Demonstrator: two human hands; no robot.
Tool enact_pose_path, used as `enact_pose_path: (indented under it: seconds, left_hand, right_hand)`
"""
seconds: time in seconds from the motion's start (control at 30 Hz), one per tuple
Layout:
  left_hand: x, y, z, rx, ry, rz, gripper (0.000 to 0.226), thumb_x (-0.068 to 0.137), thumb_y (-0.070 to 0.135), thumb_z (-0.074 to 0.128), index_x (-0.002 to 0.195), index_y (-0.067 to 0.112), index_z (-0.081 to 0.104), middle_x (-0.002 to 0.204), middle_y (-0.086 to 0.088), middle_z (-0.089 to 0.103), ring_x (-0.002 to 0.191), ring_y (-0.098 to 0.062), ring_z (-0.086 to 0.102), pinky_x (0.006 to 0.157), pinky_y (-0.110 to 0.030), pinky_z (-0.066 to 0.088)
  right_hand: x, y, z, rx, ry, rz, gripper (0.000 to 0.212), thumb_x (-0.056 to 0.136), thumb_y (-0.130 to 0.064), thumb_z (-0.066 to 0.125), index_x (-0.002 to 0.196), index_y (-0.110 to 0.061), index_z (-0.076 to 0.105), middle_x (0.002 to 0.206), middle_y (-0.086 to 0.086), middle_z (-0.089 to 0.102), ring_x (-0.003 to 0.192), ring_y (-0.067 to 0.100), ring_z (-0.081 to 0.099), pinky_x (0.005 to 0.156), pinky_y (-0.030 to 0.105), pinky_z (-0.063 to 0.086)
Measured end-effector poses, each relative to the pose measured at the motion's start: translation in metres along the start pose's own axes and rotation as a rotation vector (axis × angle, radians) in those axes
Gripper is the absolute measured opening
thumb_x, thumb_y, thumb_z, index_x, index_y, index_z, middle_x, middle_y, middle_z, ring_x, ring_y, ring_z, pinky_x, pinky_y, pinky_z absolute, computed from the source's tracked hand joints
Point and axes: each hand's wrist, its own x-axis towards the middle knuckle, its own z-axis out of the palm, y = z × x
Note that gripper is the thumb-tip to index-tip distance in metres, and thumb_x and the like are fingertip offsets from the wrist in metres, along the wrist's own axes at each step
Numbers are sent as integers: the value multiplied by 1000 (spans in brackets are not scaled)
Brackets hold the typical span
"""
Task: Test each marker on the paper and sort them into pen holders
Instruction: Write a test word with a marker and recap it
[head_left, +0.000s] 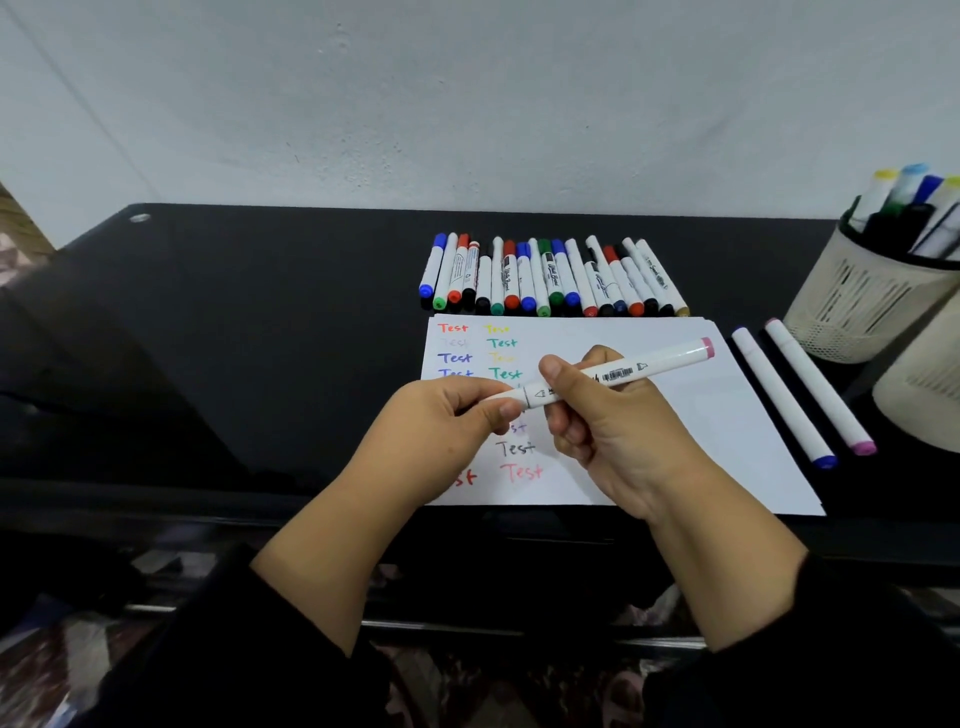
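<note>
Black desk (260, 322) against grey-white wall; above the test paper (675, 415), right hand (608, 421) grips pink-capped marker (623, 371) barrel, left hand (447, 415) pinches its near cap end.

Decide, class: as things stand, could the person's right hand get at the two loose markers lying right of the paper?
Probably not at once. The way over the paper to the two loose markers looks free, but the right hand grips the pink-capped marker, whose other end the left hand holds.
</note>
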Motion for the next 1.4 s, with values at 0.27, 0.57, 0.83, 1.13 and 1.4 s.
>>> enact_pose_path:
  seconds: [0.27, 0.57, 0.83, 1.13, 1.4]
  left_hand:
    - [10, -1, -2, 146, 83, -61, 20, 90, 43, 54, 75, 33, 64, 90, -6, 69, 66, -12, 53, 57, -26, 46]
    - [10, 1, -3, 174, 58, -88, 22, 89, 44, 56, 78, 30, 68, 86, -4, 68, 66, -12, 52, 56, -24, 43]
    - [10, 23, 8, 138, -87, 26, 41, 88, 49, 51, 128, 40, 50, 110, 22, 58, 96, 3, 54, 76, -14, 40]
    - [39, 49, 83, 505, -407, 122, 76, 87, 59, 48, 149, 35, 10, 157, 14, 7, 143, -9, 13, 113, -31, 16]
    - [58, 46, 131, 736, -400, 206, 81, 89, 61, 43, 151, 22, 8, 158, 7, 4, 144, -10, 4, 115, -29, 7]
  right_hand:
    - [8, -11, -10, 8, 267, -80, 23, 83, -21, 70, 99, -11, 57, 61, 1, 60, 50, 9, 43, 51, 21, 38]
    - [7, 0, -17, -1238, 166, -617, 41, 90, -19, 62, 128, -34, 55, 84, -7, 42, 82, 7, 41, 66, 18, 34]
    - [4, -22, -35, -1451, 291, -864, 18, 78, -5, 73, 95, -7, 67, 79, 9, 62, 70, 31, 58, 49, 34, 47]
    - [-37, -90, -97, -1229, 586, -608, 22, 94, -22, 50, 116, -22, 55, 100, -5, 59, 92, 18, 55, 66, 25, 35]
    - [-72, -139, -146, -1221, 746, -590, 15, 96, -26, 48, 108, -17, 53, 95, -6, 53, 87, 15, 55, 70, 29, 44]
